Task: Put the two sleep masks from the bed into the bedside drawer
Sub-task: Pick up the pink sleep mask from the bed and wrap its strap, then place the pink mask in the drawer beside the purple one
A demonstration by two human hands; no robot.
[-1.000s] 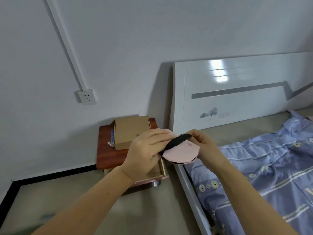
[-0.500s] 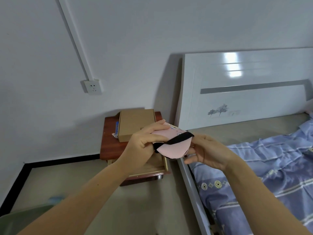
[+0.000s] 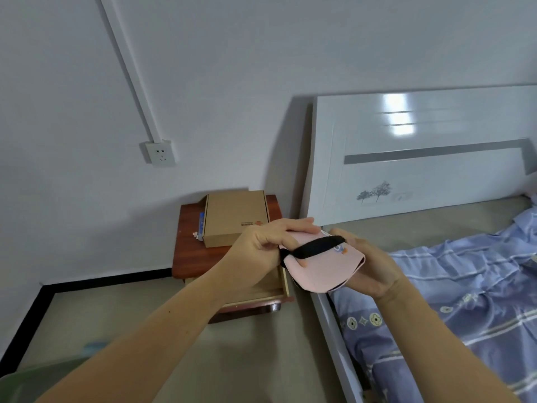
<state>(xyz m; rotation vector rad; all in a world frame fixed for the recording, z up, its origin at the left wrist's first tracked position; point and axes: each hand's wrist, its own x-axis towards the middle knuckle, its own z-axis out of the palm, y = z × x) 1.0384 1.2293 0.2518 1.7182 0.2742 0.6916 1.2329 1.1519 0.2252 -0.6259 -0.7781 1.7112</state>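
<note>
Pink sleep mask [image 3: 322, 270] was pinched between left hand [image 3: 258, 248] and right hand [image 3: 369, 266], folding it for the open drawer [image 3: 255, 292] at seven o'clock.

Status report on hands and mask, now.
Left hand and right hand both grip folded pink fabric sleep mask. Wooden bedside drawer open below. Nothing blocking.

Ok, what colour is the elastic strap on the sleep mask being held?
Black, crossing the soft pink fabric sleep mask as an elastic strap; clearest in the head view.

Cardboard box [image 3: 236, 217] on nightstand top [image 3: 190, 257]; wall socket [image 3: 160, 153] at 10 o'clock; white headboard [image 3: 421, 158] at 2 o'clock.
</note>
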